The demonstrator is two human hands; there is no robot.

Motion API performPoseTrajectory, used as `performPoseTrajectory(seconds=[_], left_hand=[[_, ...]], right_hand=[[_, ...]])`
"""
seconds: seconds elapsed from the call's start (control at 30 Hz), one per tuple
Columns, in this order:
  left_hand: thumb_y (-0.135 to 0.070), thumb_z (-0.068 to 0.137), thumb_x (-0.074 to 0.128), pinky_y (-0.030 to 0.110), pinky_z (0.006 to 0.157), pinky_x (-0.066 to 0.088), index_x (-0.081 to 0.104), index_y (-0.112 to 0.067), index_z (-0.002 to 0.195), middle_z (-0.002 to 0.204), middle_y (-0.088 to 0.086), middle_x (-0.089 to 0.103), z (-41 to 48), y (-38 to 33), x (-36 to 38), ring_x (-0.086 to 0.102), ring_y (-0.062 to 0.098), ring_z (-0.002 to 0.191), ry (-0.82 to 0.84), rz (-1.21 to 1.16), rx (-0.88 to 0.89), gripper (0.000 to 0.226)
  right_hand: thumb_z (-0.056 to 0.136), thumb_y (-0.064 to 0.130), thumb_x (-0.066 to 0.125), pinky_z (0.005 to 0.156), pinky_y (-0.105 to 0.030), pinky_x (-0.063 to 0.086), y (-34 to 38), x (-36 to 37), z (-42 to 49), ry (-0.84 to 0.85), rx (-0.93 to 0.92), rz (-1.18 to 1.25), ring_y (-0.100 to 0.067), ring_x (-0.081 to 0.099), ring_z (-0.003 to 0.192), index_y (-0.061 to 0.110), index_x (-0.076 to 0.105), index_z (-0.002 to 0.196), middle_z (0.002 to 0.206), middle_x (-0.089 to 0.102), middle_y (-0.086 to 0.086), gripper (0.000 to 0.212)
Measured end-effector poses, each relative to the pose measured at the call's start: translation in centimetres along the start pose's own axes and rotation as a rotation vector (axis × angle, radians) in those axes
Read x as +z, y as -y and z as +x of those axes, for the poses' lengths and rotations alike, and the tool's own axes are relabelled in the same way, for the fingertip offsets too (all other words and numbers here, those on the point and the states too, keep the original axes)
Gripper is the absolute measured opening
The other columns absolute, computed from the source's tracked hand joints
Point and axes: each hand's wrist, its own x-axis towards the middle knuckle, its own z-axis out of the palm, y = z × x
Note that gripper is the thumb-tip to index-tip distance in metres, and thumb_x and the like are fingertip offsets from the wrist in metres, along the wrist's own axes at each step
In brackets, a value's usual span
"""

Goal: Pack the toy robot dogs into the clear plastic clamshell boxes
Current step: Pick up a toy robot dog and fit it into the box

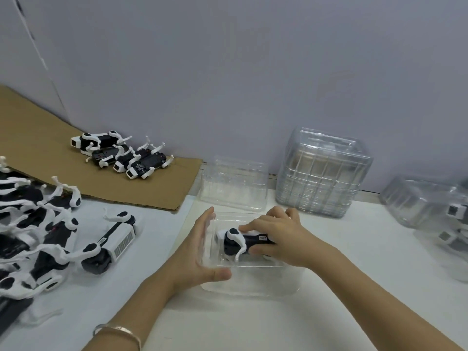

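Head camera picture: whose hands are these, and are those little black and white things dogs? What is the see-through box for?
Yes, they are toy robot dogs. There is only one picture. It was taken by a camera worn on a person's head, looking down, so you see just their arms. The right hand grips one toy dog inside an open clear box on the white table. The left hand, fingers straight, steadies the box's side. More dogs wait in a pile at the left, and a small group lies on a cardboard sheet. Behind the box stands a stack of empty boxes. At the far right are boxes with dogs already inside.
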Motion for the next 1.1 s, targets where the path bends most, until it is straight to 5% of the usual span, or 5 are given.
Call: performPoseTrajectory(seconds=[0.2, 0.33, 0.5, 0.8, 1.1], left_hand=[[-0.089, 0.023, 0.071, 0.020, 0.112, 0.012, -0.013, -0.044, 0.146, 0.151, -0.032, -0.011, 0.5, -0.9, 0.2, -0.004, -0.015, 0.140, -0.015, -0.125, -0.065, 0.156], [-0.084, 0.026, 0.069, 0.032, 0.109, 0.020, 0.000, -0.036, 0.153, 0.155, -0.018, 0.013, 1.0, -2.1, 0.7, 0.014, 0.010, 0.147, -0.048, -0.344, -0.175, 0.153], [-0.051, 0.034, 0.090, 0.026, 0.106, 0.024, 0.007, -0.042, 0.152, 0.150, -0.024, 0.014, 3.4, -4.5, 0.7, 0.015, -0.006, 0.136, -0.090, -0.305, -0.107, 0.144], [-0.009, 0.065, 0.089, 0.008, 0.095, 0.032, 0.023, -0.074, 0.122, 0.158, -0.022, 0.008, 3.9, -5.5, 0.1, 0.020, -0.038, 0.116, -0.087, -0.276, 0.080, 0.109], [-0.068, 0.054, 0.081, 0.030, 0.115, 0.024, 0.031, -0.067, 0.131, 0.155, -0.025, 0.022, 3.8, -7.8, 0.3, 0.026, -0.018, 0.132, -0.229, -0.447, 0.090, 0.091]], right_hand=[[0.090, 0.032, 0.068, 0.106, -0.036, 0.038, -0.9, -0.3, -2.2, -0.718, 0.439, 0.738, -0.003, 0.047, 0.123, 0.046, 0.054, 0.121, 0.134, 0.053, 0.015, 0.036], [0.072, 0.070, 0.066, 0.114, -0.038, 0.028, -0.8, 1.5, -3.8, -0.206, 0.679, 1.038, -0.006, 0.043, 0.132, 0.034, 0.029, 0.151, 0.153, 0.031, 0.015, 0.094], [0.050, 0.061, 0.072, 0.096, -0.033, 0.050, 0.1, 0.8, -3.7, -0.322, 0.484, 1.454, -0.007, 0.054, 0.124, 0.052, 0.031, 0.143, 0.142, 0.046, 0.023, 0.102], [0.071, 0.037, 0.072, 0.077, -0.031, 0.058, 0.6, -1.3, -4.0, -0.488, 0.305, 1.473, 0.011, 0.062, 0.102, 0.073, 0.035, 0.113, 0.104, 0.050, 0.055, 0.067], [0.061, 0.049, 0.079, 0.105, -0.045, 0.046, 0.9, -2.2, -4.2, -0.602, 0.271, 1.248, 0.017, 0.052, 0.112, 0.073, 0.037, 0.125, 0.140, 0.031, 0.041, 0.080]])
